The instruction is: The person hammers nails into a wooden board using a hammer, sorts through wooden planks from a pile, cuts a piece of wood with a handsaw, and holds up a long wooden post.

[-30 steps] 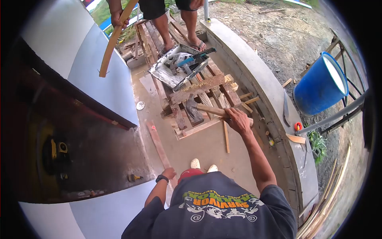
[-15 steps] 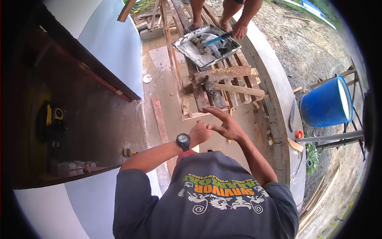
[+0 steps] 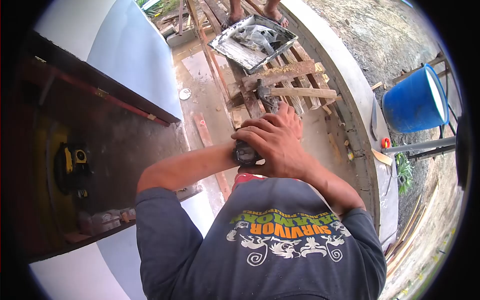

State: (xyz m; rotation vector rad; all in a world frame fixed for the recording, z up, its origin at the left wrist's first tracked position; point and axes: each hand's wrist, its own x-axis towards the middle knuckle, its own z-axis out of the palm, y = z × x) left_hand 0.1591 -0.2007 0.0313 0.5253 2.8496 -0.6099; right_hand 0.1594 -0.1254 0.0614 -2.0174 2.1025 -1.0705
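The right hand lay spread over the left hand, whose grip could not be told, against the worn wristwatch, seemingly light, stiff-cased and best held by its rim.

The dark shirt bears upside-down print at mid-width: "SURVIVOR" in orange; nearer the hem, green lettering that appears, through its folds and curved edge, to read "CARAMOAN"; then small pale "ISLANDS, PHILIPPINES" nearest the hem.
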